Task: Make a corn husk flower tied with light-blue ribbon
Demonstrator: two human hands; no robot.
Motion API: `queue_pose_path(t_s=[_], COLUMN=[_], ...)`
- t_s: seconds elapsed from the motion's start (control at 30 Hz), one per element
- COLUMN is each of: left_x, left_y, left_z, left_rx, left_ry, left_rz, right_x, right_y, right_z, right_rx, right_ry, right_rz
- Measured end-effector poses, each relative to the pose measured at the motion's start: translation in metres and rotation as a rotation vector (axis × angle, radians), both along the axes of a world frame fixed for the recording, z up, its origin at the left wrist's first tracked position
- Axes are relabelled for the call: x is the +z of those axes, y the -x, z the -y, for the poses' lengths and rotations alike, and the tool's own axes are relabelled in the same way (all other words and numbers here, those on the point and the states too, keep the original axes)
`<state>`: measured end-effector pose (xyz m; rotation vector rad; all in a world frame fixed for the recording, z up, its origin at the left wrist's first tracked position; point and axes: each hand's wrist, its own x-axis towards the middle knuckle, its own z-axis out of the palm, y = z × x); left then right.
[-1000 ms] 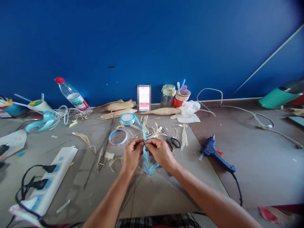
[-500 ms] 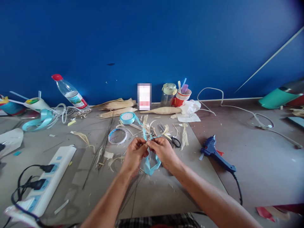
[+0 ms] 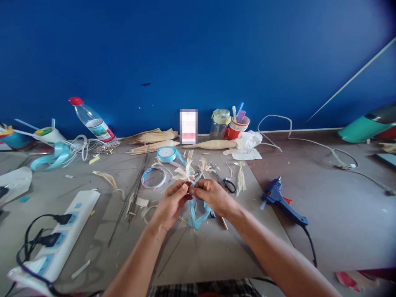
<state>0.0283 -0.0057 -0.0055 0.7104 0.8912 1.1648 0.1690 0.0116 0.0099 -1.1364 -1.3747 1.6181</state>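
My left hand (image 3: 173,202) is closed in a pinch in the middle of the table, at the base of a small bunch of pale dried husk strips (image 3: 182,173). Right beside it, fingertips almost touching, my right hand (image 3: 214,194) pinches a light blue ribbon (image 3: 195,219). The ribbon hangs in a loop below the hands, and another length runs up to the ribbon spool (image 3: 166,154). Fingers hide the exact spot where husk and ribbon meet. Scissors (image 3: 229,186) with black handles lie just beyond my right hand.
A blue glue gun (image 3: 283,202) lies to the right, its cord trailing forward. On the left are a power strip (image 3: 69,231), thin wires (image 3: 136,185) and a tape roll (image 3: 154,177). A bottle (image 3: 94,121), a jar (image 3: 220,123) and paper cups (image 3: 238,127) stand along the wall.
The pale husk bunch now shows above my left fingers, which have turned and shifted slightly left and down. My right hand stays pinched on the ribbon.
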Motion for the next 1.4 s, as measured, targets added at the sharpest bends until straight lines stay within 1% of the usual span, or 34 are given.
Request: queue_pose_path(t_s=[0.07, 0.13, 0.2, 0.27, 0.4, 0.47, 0.53, 0.63, 0.77, 0.83, 0.9, 1.0, 1.1, 1.17, 1.3, 1.4], left_x=[-0.001, -0.001, 0.000, 0.002, 0.003, 0.001, 0.000, -0.001, 0.003, 0.004, 0.005, 0.004, 0.002, 0.000, -0.001, -0.002], left_y=[0.001, 0.002, 0.002, 0.001, 0.000, 0.000, 0.002, 0.003, 0.003, 0.001, -0.002, -0.005, -0.005, -0.004, -0.001, 0.001], left_z=[-0.001, -0.001, -0.001, -0.002, -0.001, -0.001, -0.001, -0.003, -0.004, -0.004, -0.003, -0.003, -0.004, -0.004, -0.002, 0.000], left_rx=[-0.033, -0.062, -0.092, -0.092, -0.052, -0.068, -0.066, -0.048, -0.061, -0.021, 0.021, 0.081, 0.098, 0.067, 0.025, -0.033], left_ry=[0.006, 0.031, 0.060, 0.078, 0.083, 0.086, 0.067, -0.038, -0.220, -0.268, -0.283, -0.272, -0.221, -0.147, 0.025, 0.085], left_rz=[0.014, 0.010, 0.034, 0.062, 0.071, 0.049, -0.020, -0.238, -0.574, -0.652, -0.705, -0.753, -0.688, -0.527, -0.103, 0.036], right_x=[0.002, 0.001, -0.001, -0.005, -0.007, -0.004, 0.000, 0.005, 0.005, 0.003, 0.001, -0.002, -0.002, 0.000, 0.007, 0.009], right_y=[-0.002, -0.002, -0.001, 0.000, -0.001, -0.002, -0.004, -0.006, -0.006, -0.005, -0.004, -0.001, 0.000, 0.000, -0.003, -0.004], right_z=[0.000, 0.000, 0.001, 0.001, 0.002, 0.004, 0.005, 0.006, 0.009, 0.012, 0.014, 0.017, 0.016, 0.015, 0.011, 0.009], right_rx=[0.075, 0.107, 0.097, 0.061, 0.004, 0.030, 0.064, 0.065, 0.049, 0.060, 0.076, 0.072, 0.020, -0.007, -0.020, -0.005], right_ry=[-0.007, 0.028, 0.091, 0.116, 0.050, 0.028, 0.009, -0.090, -0.347, -0.469, -0.559, -0.604, -0.533, -0.448, -0.246, -0.111], right_rz=[0.018, 0.011, 0.016, 0.059, 0.151, 0.136, 0.147, 0.320, 0.651, 0.813, 0.931, 0.944, 0.833, 0.688, 0.400, 0.213])
